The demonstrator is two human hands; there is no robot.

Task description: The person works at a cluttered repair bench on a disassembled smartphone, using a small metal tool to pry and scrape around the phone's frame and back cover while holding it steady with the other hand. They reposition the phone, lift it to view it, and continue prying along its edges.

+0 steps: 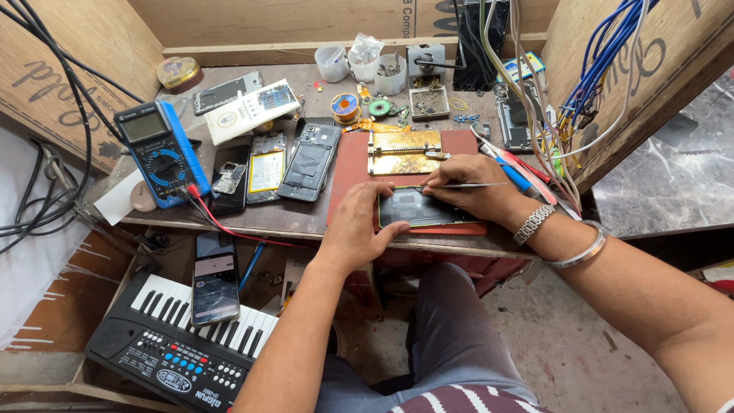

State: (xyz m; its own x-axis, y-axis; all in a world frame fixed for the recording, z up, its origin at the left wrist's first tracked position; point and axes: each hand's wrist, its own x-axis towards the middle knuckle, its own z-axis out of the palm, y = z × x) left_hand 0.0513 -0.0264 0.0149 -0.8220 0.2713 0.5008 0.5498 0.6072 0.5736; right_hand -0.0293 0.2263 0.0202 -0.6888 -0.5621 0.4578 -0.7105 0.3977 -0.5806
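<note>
An opened phone (417,207) lies back-up on a red mat (348,172) at the front of the workbench. My left hand (354,229) grips the phone's left end and steadies it. My right hand (472,187) rests on the phone's right end and pinches thin metal tweezers (459,185), whose tip points left over the phone's upper edge. Two metal bracelets sit on my right wrist. A brass clamp fixture (404,151) stands just behind the phone on the mat.
A blue multimeter (155,151) with a red lead sits at the left, beside several dismantled phones (310,161). Small cups (332,63) and parts trays line the back. Wire bundles (604,69) hang at the right. Below left, a phone (215,278) lies on a small keyboard (180,340).
</note>
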